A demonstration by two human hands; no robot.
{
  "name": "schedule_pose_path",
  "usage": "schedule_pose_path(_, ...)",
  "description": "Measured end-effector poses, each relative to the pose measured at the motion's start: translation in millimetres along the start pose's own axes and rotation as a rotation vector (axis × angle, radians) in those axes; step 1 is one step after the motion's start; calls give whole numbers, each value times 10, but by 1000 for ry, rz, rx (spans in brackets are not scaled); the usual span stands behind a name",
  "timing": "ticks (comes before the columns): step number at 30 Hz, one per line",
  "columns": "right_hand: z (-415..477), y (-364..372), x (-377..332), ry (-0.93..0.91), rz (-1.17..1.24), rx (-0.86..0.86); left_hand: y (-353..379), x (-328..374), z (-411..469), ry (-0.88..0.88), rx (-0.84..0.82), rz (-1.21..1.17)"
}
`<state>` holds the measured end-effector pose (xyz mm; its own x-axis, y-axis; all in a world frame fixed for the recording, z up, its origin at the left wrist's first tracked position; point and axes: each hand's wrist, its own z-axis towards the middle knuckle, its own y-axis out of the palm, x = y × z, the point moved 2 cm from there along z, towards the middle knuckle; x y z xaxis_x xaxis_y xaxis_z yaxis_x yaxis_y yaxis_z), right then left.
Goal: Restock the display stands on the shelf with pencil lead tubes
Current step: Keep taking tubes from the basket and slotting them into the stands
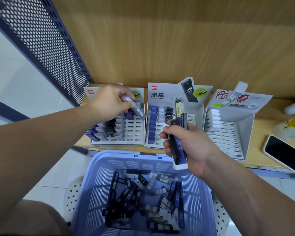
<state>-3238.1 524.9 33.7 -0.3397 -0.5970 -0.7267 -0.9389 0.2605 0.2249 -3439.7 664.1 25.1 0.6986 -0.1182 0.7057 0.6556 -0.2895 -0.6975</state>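
Blue plastic basket (200, 193) sat nearest the camera on a white perforated stool (73, 195), holding a loose heap of pencil lead tubes (143, 193) in dark blue, black and pale cases. Behind it, on the light wooden shelf (260, 126), three white display stands stood side by side. The left stand (116, 143) was filled across its left columns with blue, grey and black tubes; its right columns showed bare slots. The middle stand (167, 94) had a full blue column at its left, a few white and black tubes near the top, and one yellow-labelled tube (178, 108) standing tall. The right stand (228, 137) held white tubes in its leftmost column only. The left hand (109, 103) pinched a pale translucent tube (136, 108) between curled fingers and thumb, tilted over the upper right of the left stand; contact with a slot could not be told. The right hand (191, 143) gripped a bundle of tubes (177, 147), mostly dark blue and black, upright above the basket's far rim, in front of the middle stand. A phone (286, 154) lay face up at the shelf's right end.
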Motion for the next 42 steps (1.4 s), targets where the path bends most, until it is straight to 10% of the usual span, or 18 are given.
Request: schedule_pose_path(42, 16, -107, -11, 15, 24, 44, 183, -35, 167, 478, 62, 467)
